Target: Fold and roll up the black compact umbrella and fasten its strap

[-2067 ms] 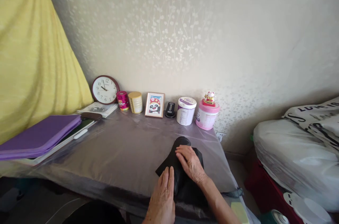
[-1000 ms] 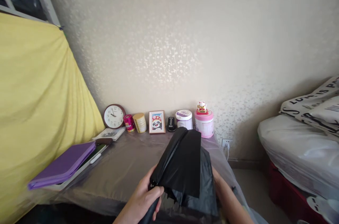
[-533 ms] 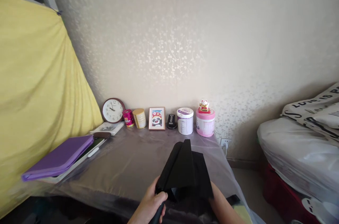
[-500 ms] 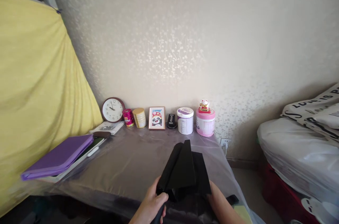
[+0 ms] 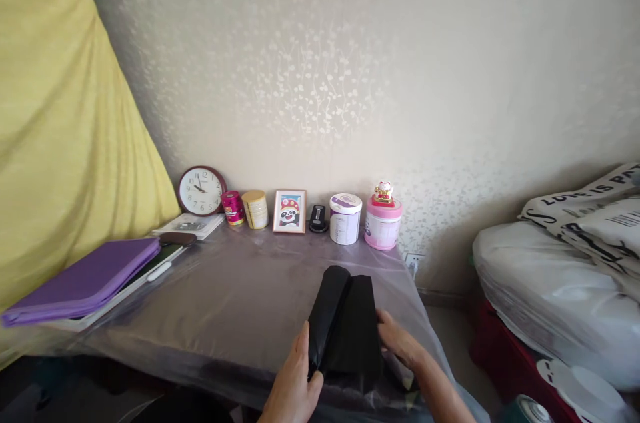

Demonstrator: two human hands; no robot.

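Observation:
A matte black folding case [image 5: 353,333], of a kind I cannot make out for certain, is held over the near right part of the table. It has a thick rounded strip along its left and a flat panel on its right. My left hand [image 5: 300,373] grips the near left edge, thumb on top, the other fingers mostly hidden. My right hand [image 5: 395,340] is closed at the panel's right edge, with its fingertips partly hidden behind it. Below my right hand lies a dark item that I see only in part.
Along the wall stand a clock [image 5: 201,191], a magenta can [image 5: 233,208], a framed panda picture [image 5: 289,212], a white tub [image 5: 345,220] and a pink tub [image 5: 383,223] bearing a cat figurine. A purple folder [image 5: 85,276] lies left. Bagged bedding [image 5: 545,290] is at right.
The raised black flap now lies flatter, so the case looks like two parts side by side. My right hand has come into fuller view at its right edge. The view has shifted slightly.

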